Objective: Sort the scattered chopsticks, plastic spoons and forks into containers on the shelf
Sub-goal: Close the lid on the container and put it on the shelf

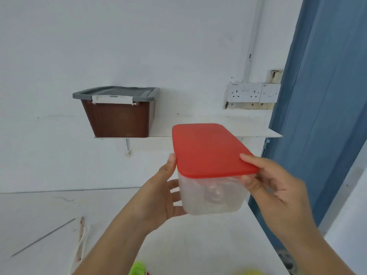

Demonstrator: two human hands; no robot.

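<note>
White shelf (256,133) behind; clear container (210,193) (red-lidded) in the grasp of left hand (158,195) and right hand (278,187).

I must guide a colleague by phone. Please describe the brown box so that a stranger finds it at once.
On the white wall, a thin shelf runs below the double socket. The brown box stands at its left end. Unlike the clear, red-lidded container held nearby, it is opaque, with a grey lid and a white latch.
</note>
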